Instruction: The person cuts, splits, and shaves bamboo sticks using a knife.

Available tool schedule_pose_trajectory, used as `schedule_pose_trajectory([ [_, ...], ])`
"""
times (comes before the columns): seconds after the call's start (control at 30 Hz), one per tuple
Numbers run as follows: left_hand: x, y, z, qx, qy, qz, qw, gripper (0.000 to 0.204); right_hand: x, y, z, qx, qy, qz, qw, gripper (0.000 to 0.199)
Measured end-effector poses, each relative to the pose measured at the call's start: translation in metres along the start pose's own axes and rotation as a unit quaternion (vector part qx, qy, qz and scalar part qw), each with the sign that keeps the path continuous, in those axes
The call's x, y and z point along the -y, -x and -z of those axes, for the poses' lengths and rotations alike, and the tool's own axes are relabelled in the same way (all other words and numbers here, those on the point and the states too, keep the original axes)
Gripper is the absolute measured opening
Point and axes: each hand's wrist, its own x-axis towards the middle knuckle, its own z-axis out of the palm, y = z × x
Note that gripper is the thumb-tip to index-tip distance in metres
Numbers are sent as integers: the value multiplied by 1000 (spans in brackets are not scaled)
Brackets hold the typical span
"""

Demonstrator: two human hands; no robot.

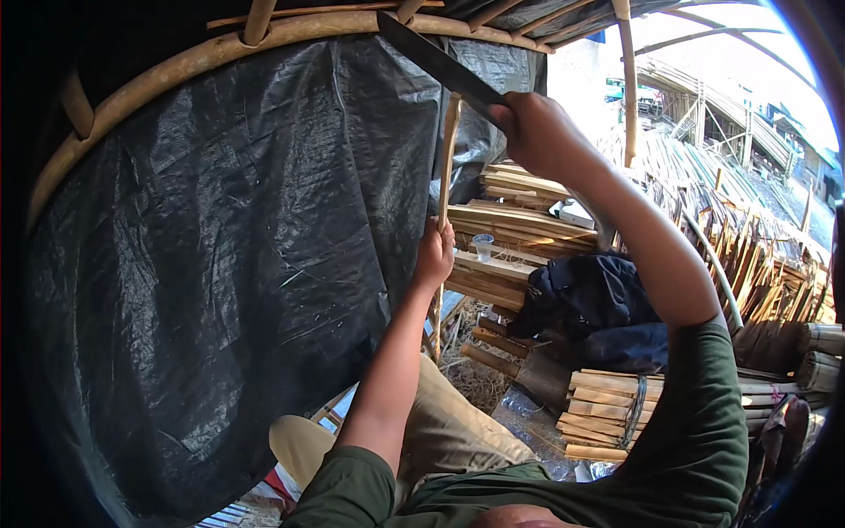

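My left hand (434,255) grips a long thin bamboo strip (449,154) that stands upright in front of me, its lower end near the ground. My right hand (539,132) is raised above it, closed on the handle of a long dark blade (436,60). The blade slants up to the left, and its edge meets the top end of the strip. My knee in tan trousers (440,422) sits below the left hand.
A black plastic sheet (229,264) on a curved bamboo frame (220,53) fills the left. Stacked split bamboo (519,229), a small plastic cup (482,245), a dark cloth bundle (598,299) and tied bundles (607,414) lie to the right. More bamboo poles (757,264) stand beyond.
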Motion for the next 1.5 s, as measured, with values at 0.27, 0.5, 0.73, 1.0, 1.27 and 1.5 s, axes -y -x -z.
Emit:
schedule_pose_trajectory([
  [0.27, 8, 25, -3, 27, -15, 34, 999, 20, -9, 1, 19, 2, -3, -17, 1000, 33],
  [0.5, 26, 41, 2, -9, -24, 65, 998, 20, -12, 5, 21, 157, -88, -45, 983, 31],
  [0.73, 8, 30, -12, -28, -40, 21, 999, 20, -33, 48, 28, 144, -276, -251, 916, 51],
  [1.0, 10, 41, -26, -91, -18, -1, 996, 32, -10, 44, 14, 10, 41, -100, 994, 59],
  [1.27, 6, 47, -8, -155, -55, -5, 986, 44, 15, -18, 72, 125, 147, -45, 980, 69],
  [1.5, 16, 58, 14, -174, -54, 39, 982, 41, 122, -27, 74, 247, 273, -72, 927, 66],
])
